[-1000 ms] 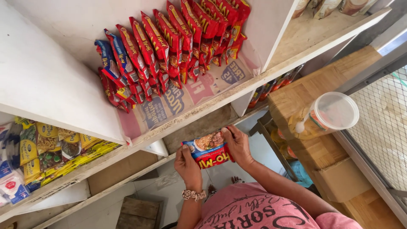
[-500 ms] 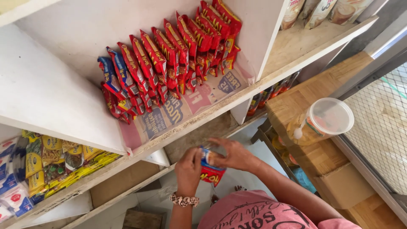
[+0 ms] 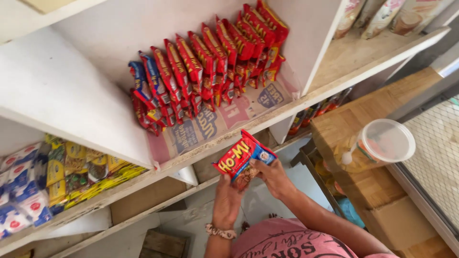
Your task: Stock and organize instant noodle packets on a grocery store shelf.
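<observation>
Head view. A red noodle packet [image 3: 244, 160] is held in front of the lower edge of the white shelf [image 3: 71, 95], below the paper shelf liner [image 3: 215, 126]. The packet is gripped from beneath by both hands: the left hand [image 3: 227, 200] is closed on its lower end, with the fingers pressed against its underside, and the right hand [image 3: 272, 177] is pinched on its right edge beside the blue corner. The packet is tilted, its printed face turned up toward the camera, and most of it is shown above the fingertips. A beaded bracelet [image 3: 221, 232] is worn on the left wrist. On the shelf above, a row of upright red packets [image 3: 210, 62] is stood on edge, with blue packets [image 3: 143, 83] at its left end. Yellow and white packets [image 3: 52, 177] are stacked in the lower left compartment. A clear lidded tub [image 3: 377, 145] is seen on a wooden crate [image 3: 363, 124] at the right.

Compared with half a second ago, the packet has been raised toward the shelf edge and turned so that its red face is fully displayed; previously it was held lower and seen mostly edge-on between the hands.
</observation>
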